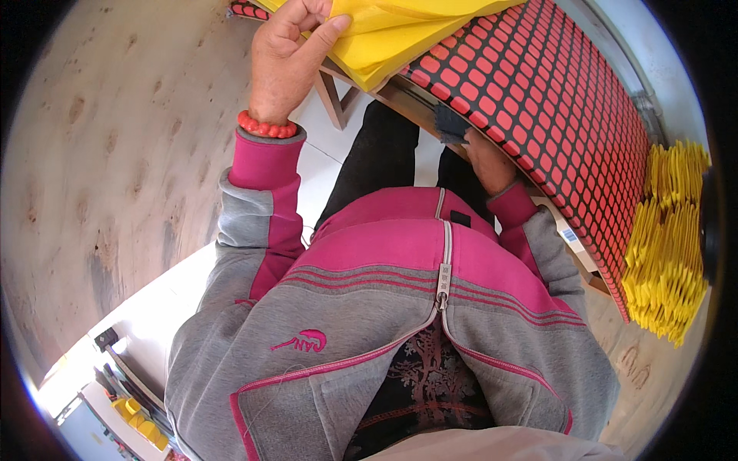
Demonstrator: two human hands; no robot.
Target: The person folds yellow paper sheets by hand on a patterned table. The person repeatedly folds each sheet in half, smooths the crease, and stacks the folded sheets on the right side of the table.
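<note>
My left hand (296, 58), with a red beaded bracelet (265, 125) at its wrist, pinches the edge of a yellow sheet (400, 17) between thumb and fingers. Under it more yellow sheets (384, 58) lie stacked on the table, their near corner jutting past the edge. Lower down, my right hand (490, 160) is at the table's near edge, partly hidden under it. Its fingers close on a small dark blue cloth (452, 123); the fingertips are mostly out of sight.
A red-and-black patterned cover (538, 84) lies over the table. Bundles of folded yellow pieces (667, 238) stand at its right end. A wooden board surface (115, 169) spans the left side. Below the table edge shows a wooden leg (330, 100).
</note>
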